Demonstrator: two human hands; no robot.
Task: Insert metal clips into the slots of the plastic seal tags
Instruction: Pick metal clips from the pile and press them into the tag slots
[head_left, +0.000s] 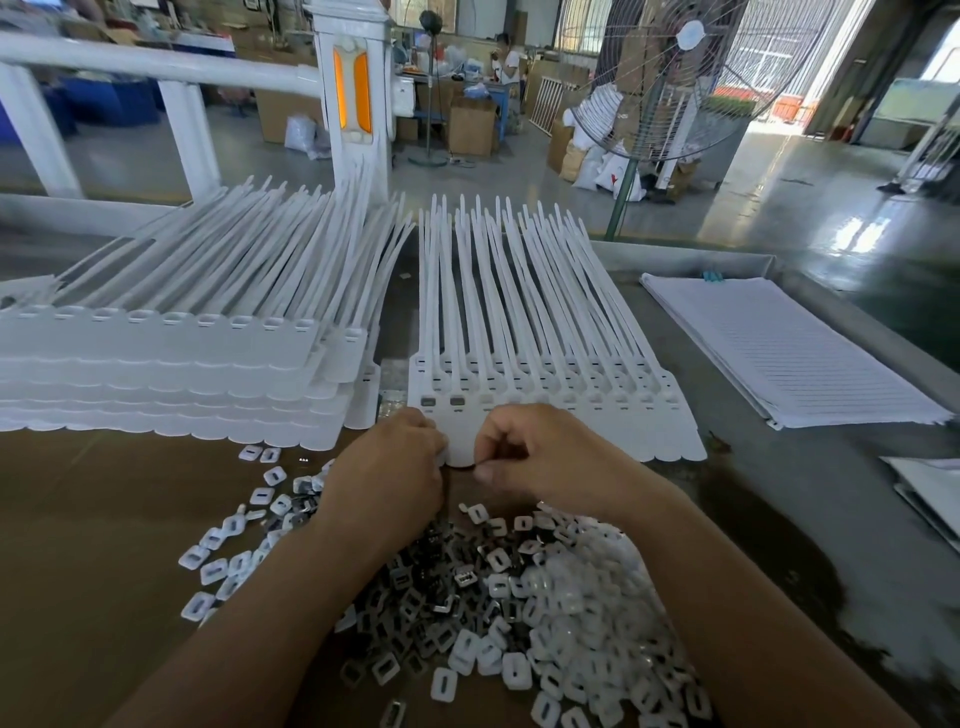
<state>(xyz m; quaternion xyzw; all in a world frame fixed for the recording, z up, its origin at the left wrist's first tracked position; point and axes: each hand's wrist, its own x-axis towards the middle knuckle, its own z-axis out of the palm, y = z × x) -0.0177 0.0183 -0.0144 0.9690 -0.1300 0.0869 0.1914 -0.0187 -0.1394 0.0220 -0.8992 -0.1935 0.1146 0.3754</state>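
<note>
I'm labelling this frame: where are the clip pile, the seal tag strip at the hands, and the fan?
clip pile (519, 613): head view, middle of heap.
seal tag strip (597, 431): head view, flat plate.
fan (691, 35): head view, hub.

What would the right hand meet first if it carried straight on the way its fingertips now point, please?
Probably the near edge of the tag sheet just left of the right hand and its pinched clip, then the left hand just beyond; depth is hard to judge.
</note>
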